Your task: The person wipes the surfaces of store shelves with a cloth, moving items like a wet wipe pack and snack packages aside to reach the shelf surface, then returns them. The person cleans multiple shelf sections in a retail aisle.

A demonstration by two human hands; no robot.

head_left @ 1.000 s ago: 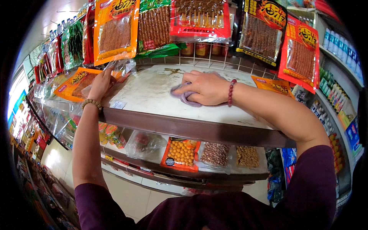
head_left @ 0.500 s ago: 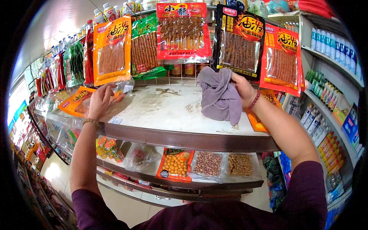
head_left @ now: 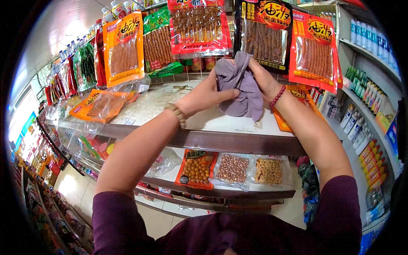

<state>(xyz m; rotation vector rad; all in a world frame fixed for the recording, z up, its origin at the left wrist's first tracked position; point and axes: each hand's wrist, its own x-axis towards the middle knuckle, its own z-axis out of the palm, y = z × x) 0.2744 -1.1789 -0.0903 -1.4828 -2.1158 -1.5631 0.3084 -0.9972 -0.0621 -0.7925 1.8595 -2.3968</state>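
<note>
A crumpled purple-grey cloth (head_left: 240,89) is gathered between both my hands, just above the white shelf board (head_left: 170,108). My left hand (head_left: 208,92), with a beaded bracelet at the wrist, grips its left side, the thumb laid across the front. My right hand (head_left: 265,80), below a dark red bead bracelet, holds the upper right of the cloth; some of its fingers are hidden behind the fabric. Brown smudges mark the board. An orange snack packet (head_left: 100,105) lies at the board's left end, and another orange packet (head_left: 295,95) lies partly behind my right forearm.
Snack packets hang in a row above the board, among them a black one (head_left: 263,38) and a red one (head_left: 199,29). The shelf below carries bags of nuts (head_left: 232,168) and an orange packet (head_left: 196,168). Bottles (head_left: 369,38) line shelves at the right.
My left hand has left the orange packet at the left and moved right to the cloth, taking hold of it. The cloth is now bunched between both hands, slightly higher in view.
</note>
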